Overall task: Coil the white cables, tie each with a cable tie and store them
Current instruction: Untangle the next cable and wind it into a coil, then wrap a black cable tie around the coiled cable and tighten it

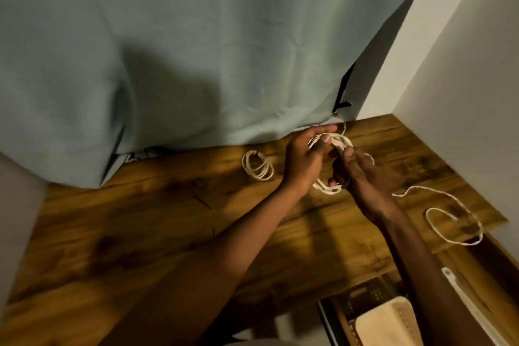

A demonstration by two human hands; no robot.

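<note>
Here, seen from a head-worn camera looking down, two bare hands work above a wooden table (174,233) in dim, warm light. The left hand (304,160) holds the upper part of a half-wound white cable coil (335,141), fingers curled around the loops and thumb laid across them. The right hand (358,174) pinches the lower loops of the same coil, and the cable's loose tail (449,213) trails from it in a wide curve toward the table's right edge. A finished coil (257,167) lies flat just left of the hands; a dark mark on it may be a tie, though that is too small to confirm. A pale blue-grey curtain (182,50) hangs behind the table. The step appears to be winding, with tying to follow. To do it well, the left hand should probably keep the loops even and stacked while the right feeds the tail in without twisting, so the coil holds its shape when tied.
</note>
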